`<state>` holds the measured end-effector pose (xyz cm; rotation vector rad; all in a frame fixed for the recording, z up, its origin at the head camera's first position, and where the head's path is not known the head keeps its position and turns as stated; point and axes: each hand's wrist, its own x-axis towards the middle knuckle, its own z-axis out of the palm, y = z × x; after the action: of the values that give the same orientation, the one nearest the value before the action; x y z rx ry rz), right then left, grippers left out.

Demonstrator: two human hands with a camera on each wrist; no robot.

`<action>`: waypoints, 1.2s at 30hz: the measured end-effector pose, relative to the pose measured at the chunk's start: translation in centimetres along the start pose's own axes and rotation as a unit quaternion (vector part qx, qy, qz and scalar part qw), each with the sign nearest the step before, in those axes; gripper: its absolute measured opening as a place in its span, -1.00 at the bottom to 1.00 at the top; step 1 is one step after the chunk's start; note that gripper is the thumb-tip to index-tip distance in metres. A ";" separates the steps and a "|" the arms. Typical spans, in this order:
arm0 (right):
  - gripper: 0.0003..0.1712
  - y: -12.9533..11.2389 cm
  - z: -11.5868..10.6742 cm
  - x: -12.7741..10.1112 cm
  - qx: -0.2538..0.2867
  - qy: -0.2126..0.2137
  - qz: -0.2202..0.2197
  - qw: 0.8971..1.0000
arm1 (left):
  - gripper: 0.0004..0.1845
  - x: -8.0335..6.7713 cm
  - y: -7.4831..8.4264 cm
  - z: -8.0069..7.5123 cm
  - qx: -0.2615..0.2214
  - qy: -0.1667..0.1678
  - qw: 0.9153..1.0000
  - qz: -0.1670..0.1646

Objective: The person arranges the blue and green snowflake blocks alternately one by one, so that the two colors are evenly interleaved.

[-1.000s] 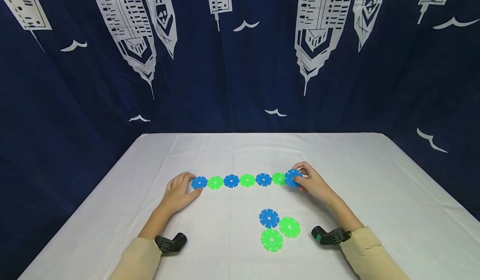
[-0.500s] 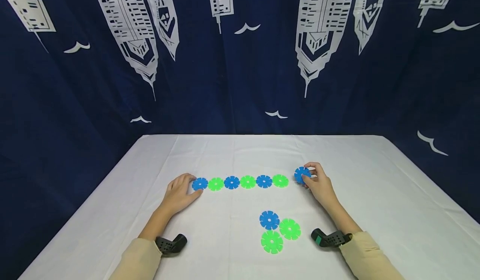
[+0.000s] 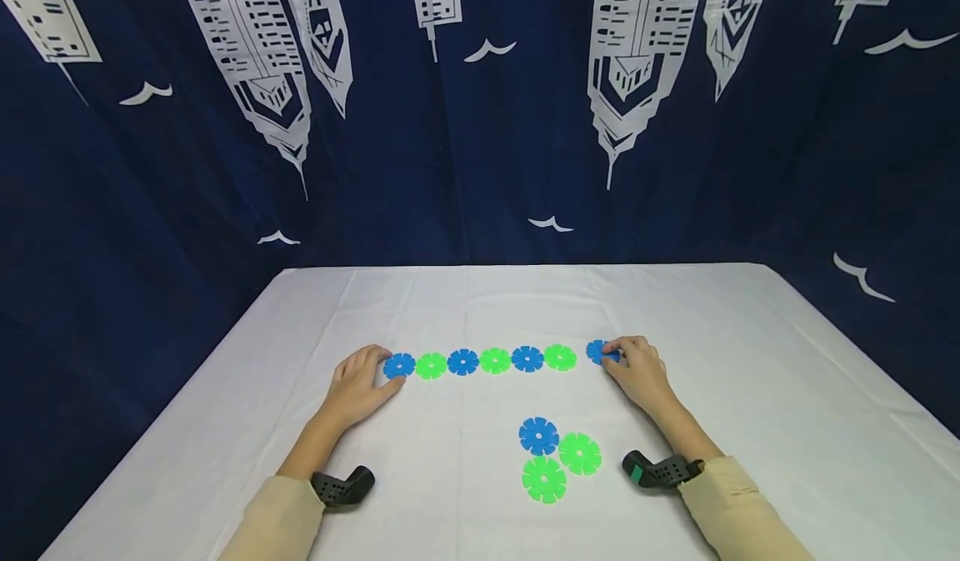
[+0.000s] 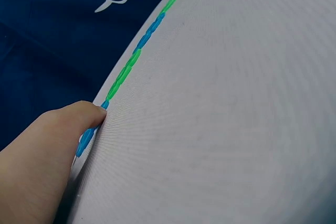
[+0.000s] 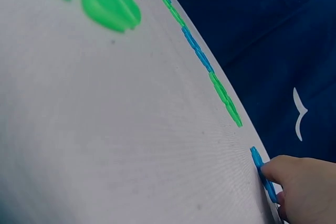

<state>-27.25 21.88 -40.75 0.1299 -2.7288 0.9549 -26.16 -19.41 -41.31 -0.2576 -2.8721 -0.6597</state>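
Blue and green notched plastic discs lie in an alternating row across the white cloth in the head view. At the row's left end, my left hand (image 3: pixel 360 386) holds a blue disc (image 3: pixel 399 366) by its edges, thumb on the near side and fingertips on the far side. My right hand (image 3: pixel 641 373) pinches another blue disc (image 3: pixel 596 351) between thumb and fingers, close over the cloth. A narrow gap separates that disc from the green disc (image 3: pixel 560 358) at the row's right end. Fingers cover part of the right-hand disc. In the right wrist view, this blue disc (image 5: pixel 256 160) appears almost edge-on.
Nearer the body, a blue disc (image 3: pixel 538 436) and two green discs, one of them a green disc (image 3: pixel 544 479), lie close together. The white table (image 3: pixel 300 303) meets a dark blue printed curtain (image 3: pixel 450 169) at the back. Each wrist wears a black camera band (image 3: pixel 342 488).
My right hand has drawn its blue disc rightward off the row's green end disc, then lowered it toward the cloth. The left hand has stayed in place.
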 end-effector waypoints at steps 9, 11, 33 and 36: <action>-0.78 0.1 0.3 -0.4 -0.025 -0.004 -0.004 1.000 | -0.44 -0.3 0.0 0.3 -0.001 -0.002 1.000 0.002; -0.79 0.1 0.3 -0.4 -0.028 -0.004 -0.012 1.000 | -0.43 -0.3 -0.1 0.3 -0.001 -0.002 1.000 0.003; -0.81 0.1 0.5 0.2 -0.031 -0.012 -0.039 0.999 | -0.43 0.1 -0.1 0.0 0.000 0.003 1.000 0.006; -0.80 0.0 0.5 0.2 -0.033 -0.018 -0.040 0.999 | -0.44 0.0 -0.1 -0.1 -0.001 0.003 1.000 0.006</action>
<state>-27.55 21.63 -41.06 0.2436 -2.7607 0.8480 -26.19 -19.49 -41.24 -0.2728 -2.8612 -0.6611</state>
